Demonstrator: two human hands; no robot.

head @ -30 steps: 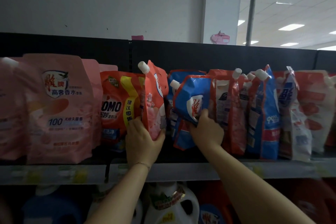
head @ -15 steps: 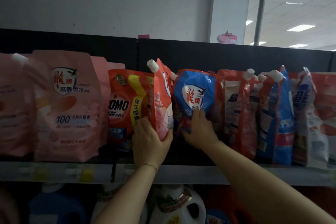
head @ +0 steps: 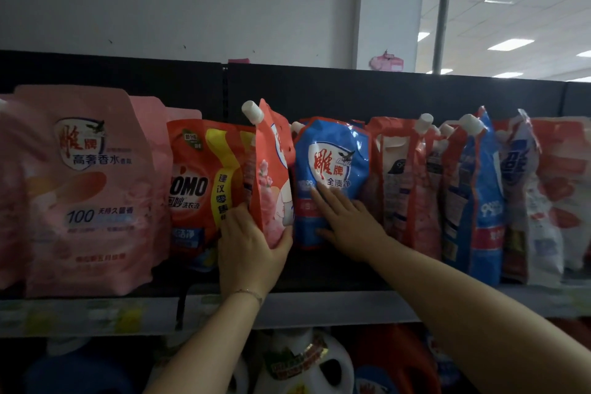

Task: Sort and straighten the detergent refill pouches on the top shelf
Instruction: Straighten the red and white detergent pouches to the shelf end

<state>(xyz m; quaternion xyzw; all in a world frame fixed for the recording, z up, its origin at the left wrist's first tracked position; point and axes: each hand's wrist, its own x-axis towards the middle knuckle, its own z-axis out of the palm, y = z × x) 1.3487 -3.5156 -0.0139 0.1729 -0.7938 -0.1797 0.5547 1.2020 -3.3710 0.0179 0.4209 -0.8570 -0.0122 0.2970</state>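
Observation:
My left hand (head: 249,253) grips the bottom of an orange-red pouch (head: 271,176) with a white spout, turned edge-on and held upright on the top shelf (head: 319,307). Right beside it stands a blue pouch (head: 332,157), its front facing me. My right hand (head: 345,221) presses flat against that blue pouch's lower front with straight fingers. An orange OMO pouch (head: 198,189) stands to the left of my left hand, and large pink pouches (head: 86,189) fill the far left.
To the right of the blue pouch, several red, blue and white pouches (head: 473,195) stand edge-on and leaning. A black back panel (head: 383,93) runs behind the row. Detergent bottles (head: 300,361) stand on the shelf below.
The blue pouch has gone from tilted and gripped to upright with its front facing out. My right hand has let go and now lies flat on it. My left hand keeps its hold.

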